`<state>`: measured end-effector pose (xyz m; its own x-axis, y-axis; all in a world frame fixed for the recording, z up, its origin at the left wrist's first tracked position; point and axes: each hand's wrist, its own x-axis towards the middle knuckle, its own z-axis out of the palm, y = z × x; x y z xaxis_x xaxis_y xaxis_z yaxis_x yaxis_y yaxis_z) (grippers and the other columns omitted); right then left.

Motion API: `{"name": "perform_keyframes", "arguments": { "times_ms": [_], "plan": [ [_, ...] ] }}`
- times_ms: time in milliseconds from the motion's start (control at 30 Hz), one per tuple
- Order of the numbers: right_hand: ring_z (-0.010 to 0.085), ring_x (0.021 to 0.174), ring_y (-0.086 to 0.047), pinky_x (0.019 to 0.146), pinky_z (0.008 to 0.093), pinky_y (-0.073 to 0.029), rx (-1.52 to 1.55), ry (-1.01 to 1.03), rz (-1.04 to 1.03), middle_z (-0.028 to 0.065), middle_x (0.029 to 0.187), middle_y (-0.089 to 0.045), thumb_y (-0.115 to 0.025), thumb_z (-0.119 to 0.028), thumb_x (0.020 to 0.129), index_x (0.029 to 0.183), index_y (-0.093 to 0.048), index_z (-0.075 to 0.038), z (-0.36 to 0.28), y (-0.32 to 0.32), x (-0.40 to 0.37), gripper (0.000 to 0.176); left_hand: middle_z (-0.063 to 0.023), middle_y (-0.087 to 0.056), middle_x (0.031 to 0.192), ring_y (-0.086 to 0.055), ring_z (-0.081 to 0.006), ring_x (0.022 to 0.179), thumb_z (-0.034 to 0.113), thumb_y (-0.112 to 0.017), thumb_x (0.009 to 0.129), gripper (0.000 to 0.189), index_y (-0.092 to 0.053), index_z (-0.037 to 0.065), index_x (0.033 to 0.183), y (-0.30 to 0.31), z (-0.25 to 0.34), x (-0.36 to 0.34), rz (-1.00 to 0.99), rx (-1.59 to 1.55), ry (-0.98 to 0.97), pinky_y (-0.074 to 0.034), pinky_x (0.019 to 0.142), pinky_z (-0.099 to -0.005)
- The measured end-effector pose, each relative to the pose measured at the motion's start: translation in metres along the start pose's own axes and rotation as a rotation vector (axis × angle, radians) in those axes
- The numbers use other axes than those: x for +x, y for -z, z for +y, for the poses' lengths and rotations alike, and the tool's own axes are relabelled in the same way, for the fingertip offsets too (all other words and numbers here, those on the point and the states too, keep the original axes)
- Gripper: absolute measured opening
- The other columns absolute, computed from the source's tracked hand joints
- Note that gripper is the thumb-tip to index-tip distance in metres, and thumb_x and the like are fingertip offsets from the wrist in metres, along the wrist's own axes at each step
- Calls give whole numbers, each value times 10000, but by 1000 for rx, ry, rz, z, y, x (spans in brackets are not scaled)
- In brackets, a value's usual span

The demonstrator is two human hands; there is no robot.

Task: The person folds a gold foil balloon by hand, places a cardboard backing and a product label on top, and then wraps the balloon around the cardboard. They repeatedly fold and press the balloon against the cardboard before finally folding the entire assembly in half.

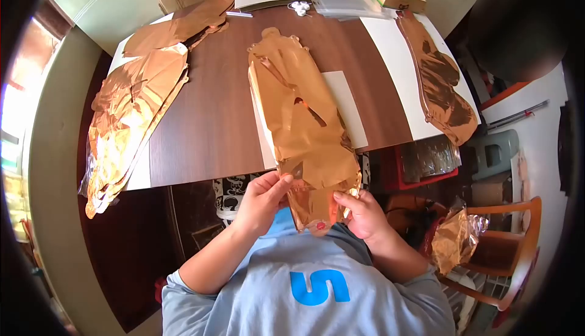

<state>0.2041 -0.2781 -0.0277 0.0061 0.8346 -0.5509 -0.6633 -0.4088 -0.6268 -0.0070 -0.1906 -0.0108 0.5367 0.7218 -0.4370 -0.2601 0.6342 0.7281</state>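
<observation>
Gold foil [295,135] stretches toward 12 o'clock on a brown table [207,110], thumb-and-finger pinched by left hand [263,201] at 7, right hand [364,215] at 5.

The middle foil sheet [298,138] has a shiny copper-gold colour with darker brown and orange reflections, and a small mark [321,226] near its lower end is red. The tabletop [210,104] is brown, with wood-grain pattern. The shirt [268,272] is pale greyish blue; its numeral [298,287] is bright blue. The wooden chair [532,229] is orange-brown.
</observation>
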Motion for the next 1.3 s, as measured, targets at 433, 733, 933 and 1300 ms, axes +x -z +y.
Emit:
{"name": "perform_keyframes", "arguments": {
  "times_ms": [433, 733, 933, 1300],
  "plan": [
    [93, 696, -595, 590, 255, -438, -71, 101, 32, 7, 826, -660, -670, -181, 933, 964, -674, -52, -16, -6, 14, 133, -155, -674, 1186, -663, -253, 1070, 260, -490, 1035, 364, -561, -16, 1262, -4, 7, 6, -37, -131, 167, -511, 958, -423],
    [106, 667, -592, 588, 259, -437, -81, 58, 46, 9, 790, -645, -679, -203, 925, 966, -665, -53, -14, -7, 22, 156, -104, -724, 908, -704, -194, 837, 302, -568, 1023, 338, -672, -13, 959, -3, 4, 2, 103, 246, 59, -567, 784, -349],
    [176, 864, -677, 685, 327, -555, -35, -30, 5, 72, 988, -687, -661, -215, 945, 1108, -657, -12, -21, -15, 22, 261, -141, -525, 620, -533, -343, 547, 118, -671, 918, 189, -619, 7, 773, -2, 48, -13, 312, 1261, -829, -447, 522, -416],
    [102, 660, -607, 554, 244, -451, -144, 26, 19, 15, 811, -662, -653, -250, 964, 959, -669, -65, -20, 10, 33, 186, -178, -559, 1364, -501, -352, 1315, 217, -684, 894, 463, -579, 15, 1297, 28, 62, 48, 106, 1695, -975, -365, 1116, -504]
  ]
}}
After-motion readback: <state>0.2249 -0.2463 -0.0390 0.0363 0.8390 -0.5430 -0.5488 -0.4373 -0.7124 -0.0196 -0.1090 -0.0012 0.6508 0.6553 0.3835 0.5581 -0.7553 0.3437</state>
